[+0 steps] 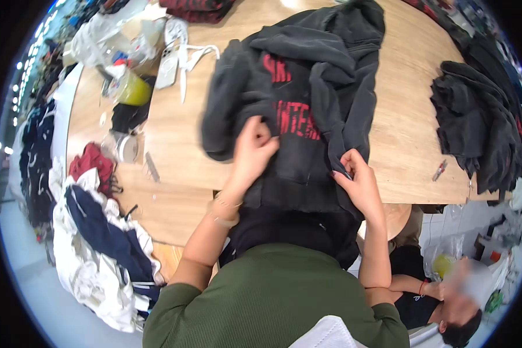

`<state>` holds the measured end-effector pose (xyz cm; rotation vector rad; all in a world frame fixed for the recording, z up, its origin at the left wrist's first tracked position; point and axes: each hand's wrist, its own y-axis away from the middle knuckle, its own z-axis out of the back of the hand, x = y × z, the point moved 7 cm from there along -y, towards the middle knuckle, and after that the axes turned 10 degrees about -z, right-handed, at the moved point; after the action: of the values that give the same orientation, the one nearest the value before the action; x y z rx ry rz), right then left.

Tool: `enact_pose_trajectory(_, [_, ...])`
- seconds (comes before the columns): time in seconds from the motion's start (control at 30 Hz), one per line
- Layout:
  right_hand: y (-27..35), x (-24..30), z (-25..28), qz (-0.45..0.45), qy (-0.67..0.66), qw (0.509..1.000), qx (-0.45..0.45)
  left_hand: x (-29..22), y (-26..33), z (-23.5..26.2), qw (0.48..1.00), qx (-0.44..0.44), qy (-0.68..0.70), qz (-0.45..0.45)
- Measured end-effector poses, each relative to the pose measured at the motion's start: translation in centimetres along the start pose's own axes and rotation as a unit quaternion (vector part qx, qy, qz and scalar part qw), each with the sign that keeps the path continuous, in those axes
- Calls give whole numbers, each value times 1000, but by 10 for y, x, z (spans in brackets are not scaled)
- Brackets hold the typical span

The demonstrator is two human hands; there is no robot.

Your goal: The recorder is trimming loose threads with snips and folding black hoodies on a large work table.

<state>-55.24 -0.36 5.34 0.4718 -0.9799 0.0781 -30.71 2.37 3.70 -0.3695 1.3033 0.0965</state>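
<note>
A dark grey hoodie (296, 159) with red lettering lies spread on the wooden table in front of me, its hood at the far end and its hem at the near edge. Its right sleeve is folded in across the front. My right hand (358, 181) pinches the end of that sleeve between thumb and fingers. Over the left part of the hoodie's front, my left hand (254, 148) is closed, thumb and forefinger curled together. What it holds, if anything, is too small to make out.
Dark garments (475, 116) are heaped at the table's right, near small thread snips (440, 170). On the left are a phone (167, 68), a cup of yellow drink (130, 88), a clear jar (125, 147) and piled white and navy clothes (98, 249). A co-worker (423, 301) sits at lower right.
</note>
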Motion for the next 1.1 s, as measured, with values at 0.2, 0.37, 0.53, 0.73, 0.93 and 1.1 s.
enact_pose_trajectory(0.2, [-17,-7,-21,5,5,1000,-10,12,1,-39,998,30,-56,30])
enact_pose_trajectory(0.37, [-19,-3,-20,2,32,999,3,14,0,-39,998,26,-52,31])
enact_pose_trajectory(0.53, [-17,36,-4,17,123,986,-114,4,1,-40,995,18,-98,19])
enact_pose_trajectory(0.73, [-45,77,-31,171,-46,983,-56,-67,2,-36,996,43,-72,-22])
enact_pose_trajectory(0.93, [-40,71,-39,90,-362,922,100,-74,6,-35,998,58,-15,-1])
enact_pose_trajectory(1.1, [-40,60,-41,55,-511,837,190,-74,2,-34,996,1,27,-89])
